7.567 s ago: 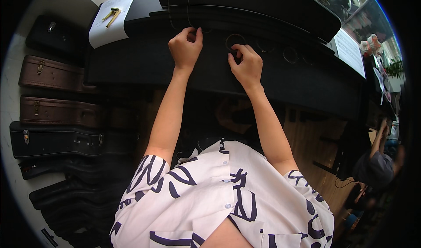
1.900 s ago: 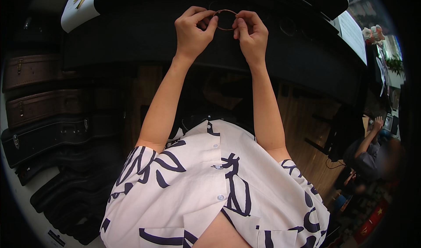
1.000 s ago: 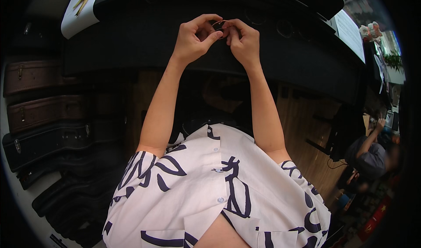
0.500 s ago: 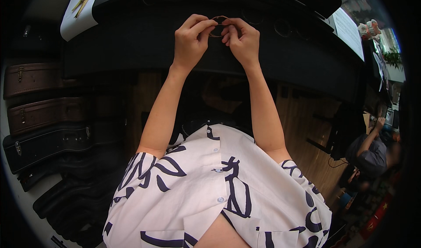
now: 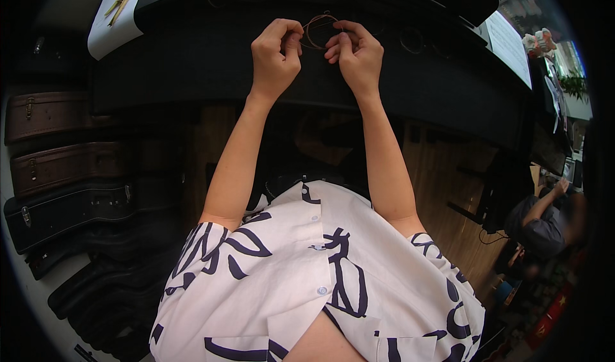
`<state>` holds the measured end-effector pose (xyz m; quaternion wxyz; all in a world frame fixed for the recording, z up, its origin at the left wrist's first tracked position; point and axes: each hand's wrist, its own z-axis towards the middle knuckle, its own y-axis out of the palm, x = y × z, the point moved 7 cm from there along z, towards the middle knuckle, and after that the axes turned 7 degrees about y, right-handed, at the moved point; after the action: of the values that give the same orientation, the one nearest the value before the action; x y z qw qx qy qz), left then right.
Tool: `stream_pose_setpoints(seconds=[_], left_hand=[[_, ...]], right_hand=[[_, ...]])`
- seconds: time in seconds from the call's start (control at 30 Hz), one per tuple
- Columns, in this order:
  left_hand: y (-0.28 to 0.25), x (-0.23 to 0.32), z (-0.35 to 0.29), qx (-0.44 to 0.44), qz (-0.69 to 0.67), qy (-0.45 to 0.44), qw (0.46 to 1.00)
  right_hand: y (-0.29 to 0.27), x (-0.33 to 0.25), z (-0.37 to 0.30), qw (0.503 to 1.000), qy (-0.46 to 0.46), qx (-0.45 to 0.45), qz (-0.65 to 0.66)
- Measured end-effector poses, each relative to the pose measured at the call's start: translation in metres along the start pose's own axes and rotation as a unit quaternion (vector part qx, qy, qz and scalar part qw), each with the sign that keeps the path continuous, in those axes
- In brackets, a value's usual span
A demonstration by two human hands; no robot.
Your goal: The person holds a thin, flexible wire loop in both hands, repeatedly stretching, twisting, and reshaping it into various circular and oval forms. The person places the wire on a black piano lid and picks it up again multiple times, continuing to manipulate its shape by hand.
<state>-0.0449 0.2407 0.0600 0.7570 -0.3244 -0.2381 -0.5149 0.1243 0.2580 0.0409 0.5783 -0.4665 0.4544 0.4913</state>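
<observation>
My left hand [image 5: 275, 53] is pinched at the left side of a coil of thin copper-coloured string [image 5: 318, 17], over the black tabletop [image 5: 211, 74]. The coil forms a loose ring of several turns, standing between my hands. My right hand [image 5: 360, 54] has its thumb and index finger close together at the coil's right side, the other fingers curled in. A thin end seems to run to those fingertips, though it is too fine to follow clearly.
Another thin coil [image 5: 412, 40] lies to the right on the tabletop. At the far left, a small gold-coloured tool [image 5: 117, 8] rests on white paper [image 5: 115, 38]. Printed sheets [image 5: 510, 48] lie far right. Instrument cases [image 5: 70, 211] line the left; a person [image 5: 538, 224] sits at right.
My hands have moved a little apart, the left one leftward and the right one slightly right. More of the coil shows between them, and it looks wider and looser.
</observation>
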Motion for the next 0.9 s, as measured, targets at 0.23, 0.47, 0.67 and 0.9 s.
stream_pose_setpoints(seconds=[0.23, 0.47, 0.67, 0.9], left_hand=[[-0.007, -0.021, -0.005, 0.061, -0.099, -0.109, 0.987], [-0.015, -0.006, -0.005, 0.096, -0.122, -0.078, 0.985], [-0.065, 0.041, -0.059, 0.049, -0.005, -0.082, 0.995], [-0.044, 0.126, -0.100, -0.151, -0.206, -0.140, 0.957]], right_hand=[[-0.004, 0.000, 0.000, 0.996, -0.016, -0.016, 0.091], [-0.005, -0.006, -0.004, 0.990, -0.014, -0.065, 0.126], [-0.021, -0.027, -0.060, 0.988, 0.006, -0.120, 0.093], [-0.033, -0.048, -0.137, 0.978, 0.032, -0.198, 0.054]])
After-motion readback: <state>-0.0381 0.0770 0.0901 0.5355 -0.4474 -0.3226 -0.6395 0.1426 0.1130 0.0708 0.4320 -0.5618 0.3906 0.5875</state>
